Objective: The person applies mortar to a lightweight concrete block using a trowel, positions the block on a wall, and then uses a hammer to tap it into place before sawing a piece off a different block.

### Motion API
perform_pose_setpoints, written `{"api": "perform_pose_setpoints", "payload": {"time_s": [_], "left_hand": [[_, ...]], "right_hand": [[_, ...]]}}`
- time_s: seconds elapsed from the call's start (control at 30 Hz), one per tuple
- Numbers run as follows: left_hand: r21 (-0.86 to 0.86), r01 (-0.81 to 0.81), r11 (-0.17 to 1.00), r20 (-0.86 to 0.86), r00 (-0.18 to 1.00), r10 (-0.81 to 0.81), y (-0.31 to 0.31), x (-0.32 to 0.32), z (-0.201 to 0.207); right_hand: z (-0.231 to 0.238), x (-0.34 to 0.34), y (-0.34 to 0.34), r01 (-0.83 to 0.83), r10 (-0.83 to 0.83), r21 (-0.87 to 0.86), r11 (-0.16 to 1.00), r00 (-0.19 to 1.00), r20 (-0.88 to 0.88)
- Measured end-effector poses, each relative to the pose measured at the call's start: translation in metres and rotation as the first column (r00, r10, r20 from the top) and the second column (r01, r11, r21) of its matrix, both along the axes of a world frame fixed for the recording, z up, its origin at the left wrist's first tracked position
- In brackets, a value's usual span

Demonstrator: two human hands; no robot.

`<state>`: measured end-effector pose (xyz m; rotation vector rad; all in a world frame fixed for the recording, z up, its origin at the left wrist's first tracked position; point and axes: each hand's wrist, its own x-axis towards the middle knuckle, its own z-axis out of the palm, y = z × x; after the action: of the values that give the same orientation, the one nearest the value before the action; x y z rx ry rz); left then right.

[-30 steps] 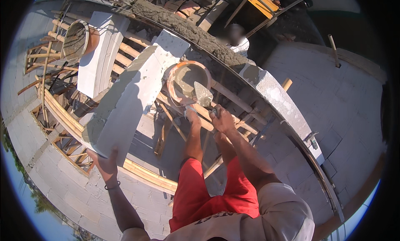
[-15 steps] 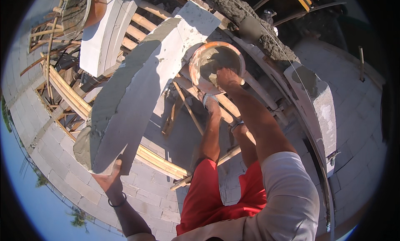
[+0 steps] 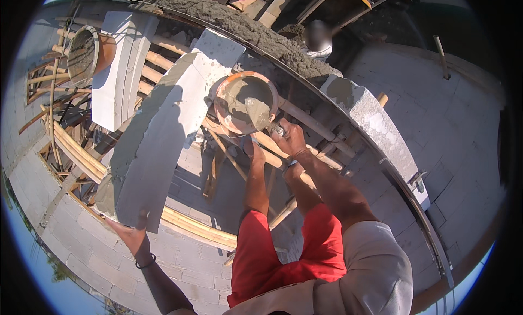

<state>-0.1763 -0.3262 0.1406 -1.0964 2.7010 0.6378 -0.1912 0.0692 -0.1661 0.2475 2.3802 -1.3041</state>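
My left hand [image 3: 131, 236] grips the near lower end of a long white block [image 3: 163, 151], thumb on its face and fingers beneath. Grey mortar [image 3: 126, 159] coats the block's left side. My right hand [image 3: 290, 136] is closed around the handle of a trowel [image 3: 257, 112]. A lump of wet mortar covers its blade, which is over the near right rim of an orange bucket [image 3: 219, 110]. More mortar lies inside that bucket, beside the block's far part.
Another mortar bucket [image 3: 107, 52] is by a second white block [image 3: 121, 70] at far left. Bamboo poles [image 3: 199, 226] cross over gaps below me. A taut line runs along the mortar-topped wall [image 3: 256, 37]. A person [image 3: 318, 42] is beyond it. Another block [image 3: 376, 119] lies right.
My right hand has come out of the bucket toward me, bringing the mortar-loaded trowel into sight. My left hand stays at the block's end. The whole view has shifted.
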Motion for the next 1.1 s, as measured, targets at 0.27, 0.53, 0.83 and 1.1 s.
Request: {"api": "perform_pose_setpoints", "payload": {"time_s": [0.27, 0.53, 0.83, 1.1], "left_hand": [[0.077, 0.102, 0.992, -0.018, 0.995, -0.101, 0.001, -0.01, -0.001], [0.121, 0.096, 0.988, -0.089, 0.992, -0.085, -0.003, -0.017, -0.002], [0.1, 0.161, 0.982, -0.089, 0.984, -0.152, -0.007, -0.017, -0.004], [0.112, 0.135, 0.984, -0.095, 0.988, -0.125, -0.02, -0.015, -0.004]], "right_hand": [[0.083, -0.006, 0.026, 0.759, -0.675, -0.307, 0.574, 0.651, 0.349], [0.124, 0.031, 0.016, 0.848, -0.732, -0.391, 0.357, 0.514, 0.447], [0.065, -0.002, 0.032, 0.837, -0.681, -0.301, 0.458, 0.548, 0.486], [0.102, 0.054, 0.059, 0.82, -0.564, -0.337, 0.463, 0.566, 0.601]]}}
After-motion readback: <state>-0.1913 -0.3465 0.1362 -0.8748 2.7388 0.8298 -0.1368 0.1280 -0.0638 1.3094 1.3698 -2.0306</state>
